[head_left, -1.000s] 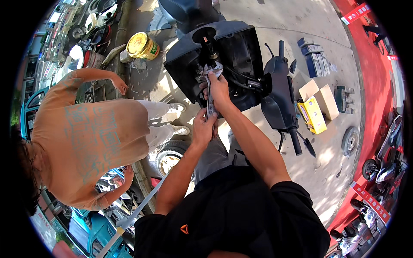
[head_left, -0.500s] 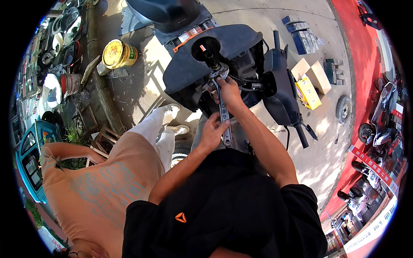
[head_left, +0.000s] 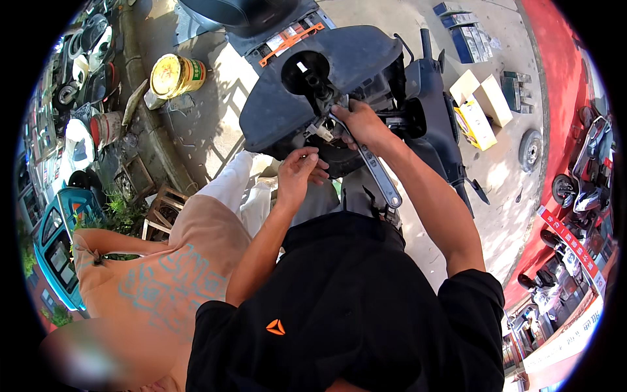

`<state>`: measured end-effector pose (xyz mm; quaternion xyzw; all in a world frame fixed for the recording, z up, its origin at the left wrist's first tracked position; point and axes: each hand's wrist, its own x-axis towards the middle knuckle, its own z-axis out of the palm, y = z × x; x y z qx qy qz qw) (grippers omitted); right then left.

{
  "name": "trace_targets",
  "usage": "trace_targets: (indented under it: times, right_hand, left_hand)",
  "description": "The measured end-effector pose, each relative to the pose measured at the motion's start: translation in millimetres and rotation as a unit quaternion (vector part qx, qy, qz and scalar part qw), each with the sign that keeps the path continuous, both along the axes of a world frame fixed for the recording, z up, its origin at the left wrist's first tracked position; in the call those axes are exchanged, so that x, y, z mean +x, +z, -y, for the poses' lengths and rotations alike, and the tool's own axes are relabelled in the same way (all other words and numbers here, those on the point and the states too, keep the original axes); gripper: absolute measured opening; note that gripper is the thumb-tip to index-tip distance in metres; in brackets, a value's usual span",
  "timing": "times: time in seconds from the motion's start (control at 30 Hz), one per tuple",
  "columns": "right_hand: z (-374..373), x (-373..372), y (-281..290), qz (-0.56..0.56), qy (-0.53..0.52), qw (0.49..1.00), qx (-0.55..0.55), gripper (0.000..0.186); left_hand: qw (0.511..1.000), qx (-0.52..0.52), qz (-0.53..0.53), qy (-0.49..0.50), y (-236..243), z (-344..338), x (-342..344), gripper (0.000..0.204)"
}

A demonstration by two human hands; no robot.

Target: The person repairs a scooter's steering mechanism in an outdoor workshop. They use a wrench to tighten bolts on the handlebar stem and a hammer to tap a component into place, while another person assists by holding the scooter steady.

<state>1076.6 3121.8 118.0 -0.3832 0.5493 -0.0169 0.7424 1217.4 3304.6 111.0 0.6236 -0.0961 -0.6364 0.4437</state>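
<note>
I am gripping a long, silver-grey metal wrench (head_left: 379,176) with my right hand (head_left: 363,123), the fingers clamping around it close to its head. The wrench is lying aslant near the centre of the frame, its free end, pierced by a round hole, pointing down and to the right. My left hand (head_left: 295,175), left of centre, is hovering apart from the wrench; its fingers are curling loosely, with gaps between them, and are holding nothing that I can see.

The wrench head is sitting near a dark metal stem (head_left: 318,86), which is showing at the round opening in a broad, matte black plastic panel (head_left: 366,46) at upper centre. My own fingers are partly hiding the head, so I cannot tell whether its jaws are seating on anything.

On method, I am judging that the jaws need square, full seating before any force is going on. My grip near the head is favouring placement over leverage; a hold further down the handle would be giving a stronger pull. The pale, connector-like piece (head_left: 321,133) just below the head and the dark plastic handlebar unit (head_left: 437,134) right of centre are calling for clearance.
</note>
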Motion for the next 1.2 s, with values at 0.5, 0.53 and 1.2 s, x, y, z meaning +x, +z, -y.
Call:
trace_targets:
  times: [0.5, 0.53, 1.2]
  right_hand:
    - [3.0, 12.3, -10.8, 0.046, -0.047, 0.997, 0.031, 0.031]
    - [6.2, 11.0, -10.2, 0.046, -0.033, 0.997, 0.047, 0.032]
    - [22.3, -6.3, -6.6, 0.047, 0.048, 0.995, 0.072, 0.03]
  left_hand:
    - [0.995, -0.029, -0.074, 0.053, -12.1, 23.6, -43.5, 0.035]
    - [0.994, -0.032, -0.087, 0.056, -12.6, 25.9, -46.3, 0.036]
    - [0.992, -0.016, -0.074, -0.102, 14.8, 51.5, -105.5, 0.046]
